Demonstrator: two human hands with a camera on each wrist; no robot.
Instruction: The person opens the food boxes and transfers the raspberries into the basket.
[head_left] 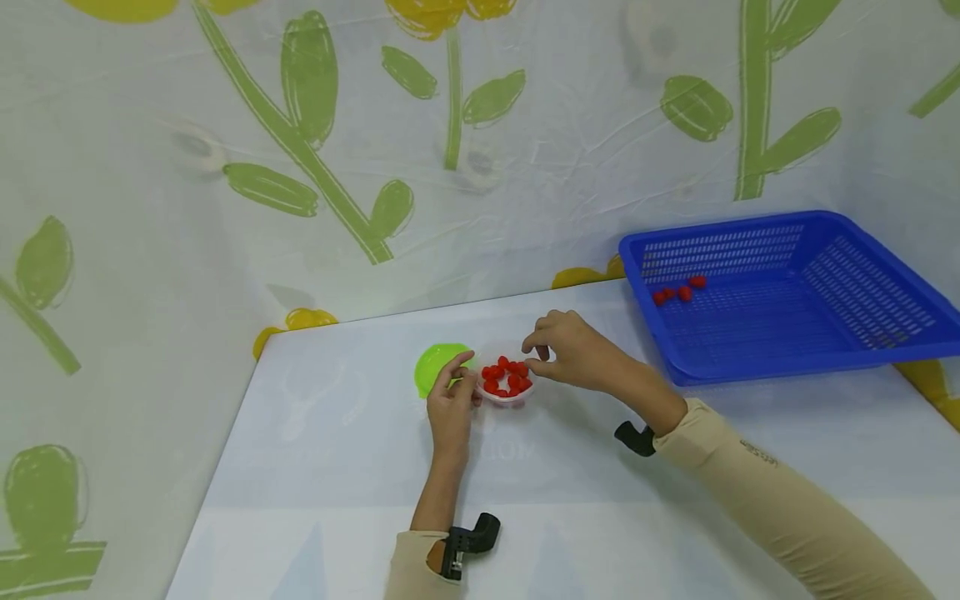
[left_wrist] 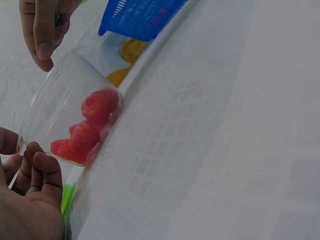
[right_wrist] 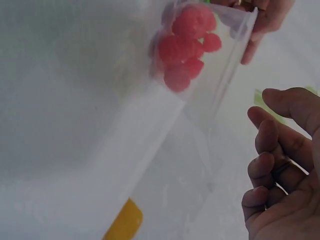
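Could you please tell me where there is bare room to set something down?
Bare: white table between its left edge and the green item; table between the blue basket and the right sleeve; basket floor right of the red berries. Crowded: around the clear cup, between left hand and right hand.

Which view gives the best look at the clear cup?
The left wrist view: the clear cup appears large, side-on, from rim to base, with red berries showing through its wall. The head view shows it small, from above; in the right wrist view the picture's top edge cuts it off.
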